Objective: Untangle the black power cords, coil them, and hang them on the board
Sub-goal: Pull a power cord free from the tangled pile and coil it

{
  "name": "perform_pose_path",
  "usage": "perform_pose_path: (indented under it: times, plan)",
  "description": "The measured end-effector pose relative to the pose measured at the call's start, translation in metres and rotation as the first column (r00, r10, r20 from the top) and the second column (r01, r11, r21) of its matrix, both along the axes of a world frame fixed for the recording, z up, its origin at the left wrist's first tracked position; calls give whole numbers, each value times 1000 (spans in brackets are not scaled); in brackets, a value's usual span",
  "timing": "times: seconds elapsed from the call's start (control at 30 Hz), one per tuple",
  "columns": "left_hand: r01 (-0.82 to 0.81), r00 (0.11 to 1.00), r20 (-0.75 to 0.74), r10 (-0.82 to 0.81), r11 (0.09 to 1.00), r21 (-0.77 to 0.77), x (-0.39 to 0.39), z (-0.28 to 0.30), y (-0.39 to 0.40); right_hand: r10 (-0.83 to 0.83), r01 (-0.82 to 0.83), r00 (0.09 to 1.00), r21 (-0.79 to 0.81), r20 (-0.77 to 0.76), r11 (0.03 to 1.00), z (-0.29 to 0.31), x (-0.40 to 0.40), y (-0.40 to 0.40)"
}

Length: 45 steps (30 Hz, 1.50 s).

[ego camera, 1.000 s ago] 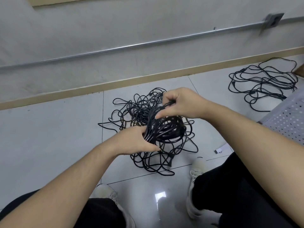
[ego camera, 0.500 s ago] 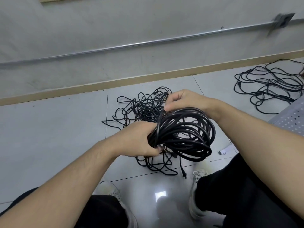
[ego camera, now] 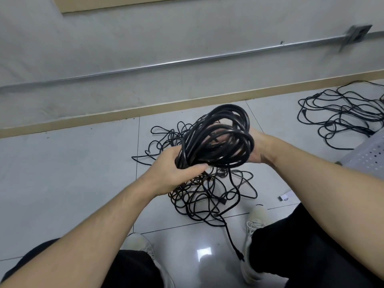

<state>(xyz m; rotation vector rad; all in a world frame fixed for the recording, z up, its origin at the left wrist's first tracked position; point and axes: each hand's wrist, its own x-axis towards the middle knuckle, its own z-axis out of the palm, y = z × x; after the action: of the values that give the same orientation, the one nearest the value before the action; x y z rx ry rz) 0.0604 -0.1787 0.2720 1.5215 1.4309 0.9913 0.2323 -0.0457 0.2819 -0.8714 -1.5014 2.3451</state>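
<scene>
Two bare forearms are seen reaching forward from the lower corners, no sleeves, watch or jewellery being visible on either. The left hand (ego camera: 176, 173) and right hand (ego camera: 256, 147) are likewise uncovered, without gloves or rings. Black trousers (ego camera: 311, 252) are worn, shown at both knees. Pale off-white lace-up sneakers are worn on the feet: the right shoe (ego camera: 254, 222) shows its laces, while the left shoe (ego camera: 138, 242) is partly hidden by a trouser leg.

Both forearms reach forward, bare. The left hand (ego camera: 176, 173) grips the coiled cord (ego camera: 218, 138) with its thumb wrapped over the strands; the right hand (ego camera: 254, 146) (mostly hidden behind the loops) supports the far side.
</scene>
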Motion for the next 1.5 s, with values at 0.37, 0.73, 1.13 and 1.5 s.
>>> perform_pose_path:
  times: [0.37,0.73,1.13,1.5]
  plan:
    - [-456,890,-30,455,887,-71,-9,-17,16,-67,-241,924,709,376,663,-29,-26,-23]
    - [-383,922,-105,373,918,-100,-15,-22,23,-35,36,998,8,-60,999,-17,-17,-29]
    - [-273,896,264,357,912,-305,4,-19,11,-261,227,961,276,93,934,-11,-31,-27]
    - [-346,766,437,472,875,-339,1,-22,22,-195,164,979,356,54,920,-10,-26,-18]
